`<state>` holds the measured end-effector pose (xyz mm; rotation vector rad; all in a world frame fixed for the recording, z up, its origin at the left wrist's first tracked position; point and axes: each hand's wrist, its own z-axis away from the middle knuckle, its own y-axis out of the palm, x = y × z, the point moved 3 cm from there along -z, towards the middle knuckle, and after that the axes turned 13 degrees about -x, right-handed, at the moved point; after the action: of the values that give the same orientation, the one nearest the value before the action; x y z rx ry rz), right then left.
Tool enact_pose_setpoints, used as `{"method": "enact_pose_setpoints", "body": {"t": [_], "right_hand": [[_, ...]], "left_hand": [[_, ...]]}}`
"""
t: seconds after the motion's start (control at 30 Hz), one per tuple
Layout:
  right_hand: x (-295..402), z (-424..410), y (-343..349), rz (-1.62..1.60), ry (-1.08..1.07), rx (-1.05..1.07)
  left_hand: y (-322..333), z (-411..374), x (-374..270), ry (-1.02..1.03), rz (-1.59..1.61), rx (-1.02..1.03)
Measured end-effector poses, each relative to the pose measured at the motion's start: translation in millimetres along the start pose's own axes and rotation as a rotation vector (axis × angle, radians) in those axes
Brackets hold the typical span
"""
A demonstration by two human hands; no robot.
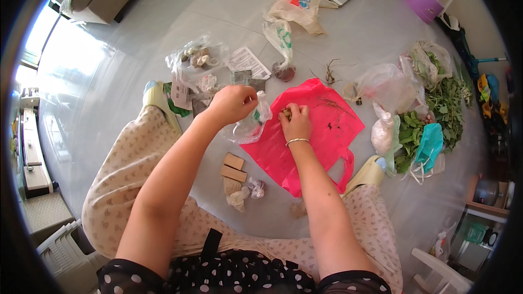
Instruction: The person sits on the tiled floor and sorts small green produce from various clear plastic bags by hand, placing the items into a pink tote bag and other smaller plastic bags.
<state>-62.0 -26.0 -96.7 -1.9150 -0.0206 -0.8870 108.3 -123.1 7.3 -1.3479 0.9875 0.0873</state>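
Observation:
My left hand [232, 106] has its fingers curled at the edge of a clear plastic bag [244, 130] with green print. Its thumb is mostly hidden. My right hand [297, 123], with a bracelet at the wrist, closes its fingers around small brownish pieces [287, 114]. It is over a bright pink plastic bag [282, 159] spread flat on the floor. Thin dry stems [337, 105] and dark crumbs [336, 126] lie on that pink bag. Just left of the clear bag are grey packets and a printed packet [181, 93].
Leafy greens [445, 108], a tied white bag [382, 130] and a teal face mask [429, 147] lie to the right. Two wooden blocks [233, 167] are near my legs. Beyond are a bagged round dark red item [283, 72], a printed sheet [249, 62] and a purple stool [423, 2].

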Motion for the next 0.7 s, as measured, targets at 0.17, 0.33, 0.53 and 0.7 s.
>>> {"method": "enact_pose_setpoints", "body": {"t": [0.17,0.33,0.53,0.7], "right_hand": [[-4,2,1,-0.045,-0.003,0.04],[-2,-1,0,-0.028,-0.06,0.055],[-11,-5,0,-0.119,-0.173,0.078],[-27,-9,0,-0.249,-0.125,0.173]], "left_hand": [[9,10,-3,-0.026,-0.163,0.445],[19,24,-7,-0.004,-0.15,0.469],[24,25,-19,0.042,-0.187,0.419],[38,34,-45,0.107,-0.1,0.445]]}}
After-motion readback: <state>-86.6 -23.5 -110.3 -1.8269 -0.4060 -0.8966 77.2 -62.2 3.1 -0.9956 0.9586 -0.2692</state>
